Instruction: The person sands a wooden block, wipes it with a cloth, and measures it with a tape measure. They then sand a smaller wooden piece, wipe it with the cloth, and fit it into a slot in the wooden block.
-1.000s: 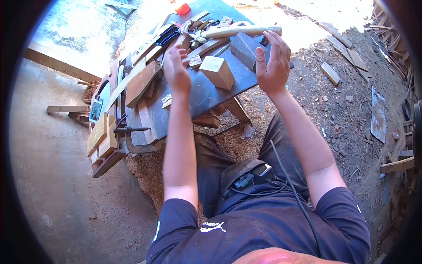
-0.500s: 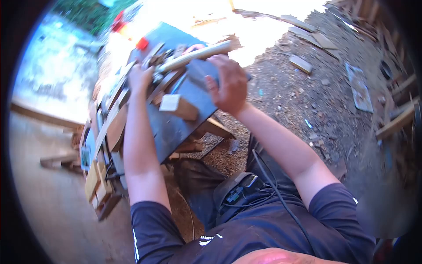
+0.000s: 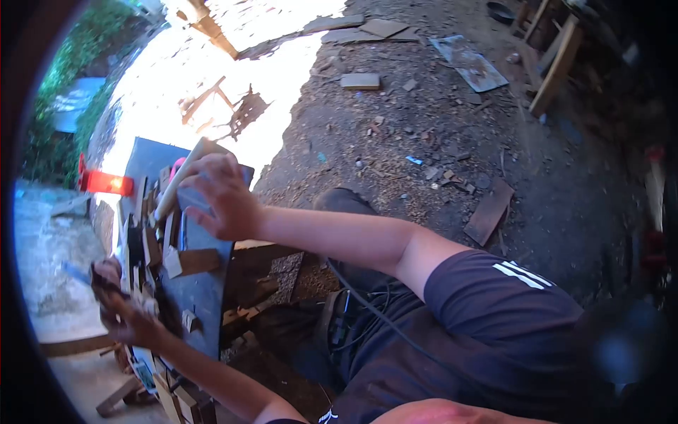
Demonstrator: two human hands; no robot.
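My left hand (image 3: pixel 134 324), partly blurred, is at the left side of the blue-grey worktable (image 3: pixel 201 300). Its fingers are around a dark object (image 3: pixel 104 283) with a flat greyish end that points up and left; I cannot tell its exact kind. Over the table's right edge is my right hand (image 3: pixel 229 201), thumb and fingers apart, fingertips right at a pale round wooden rod (image 3: pixel 171 191). The rod lies slanted on a pile of wood pieces. Below the right hand sits a wood block (image 3: pixel 196 262) with a pale end face.
A red object (image 3: pixel 106 182) stands at the table's far left. Near my side of the table is a small wood block (image 3: pixel 191 321). Boards (image 3: pixel 360 81) and wood chips lie on the dirt ground to the right. A cable (image 3: pixel 381 318) crosses my lap.
My view has turned to the right. My left hand has moved from the pile to the table's left side, with the dark object in it. My right hand stays by the rod.
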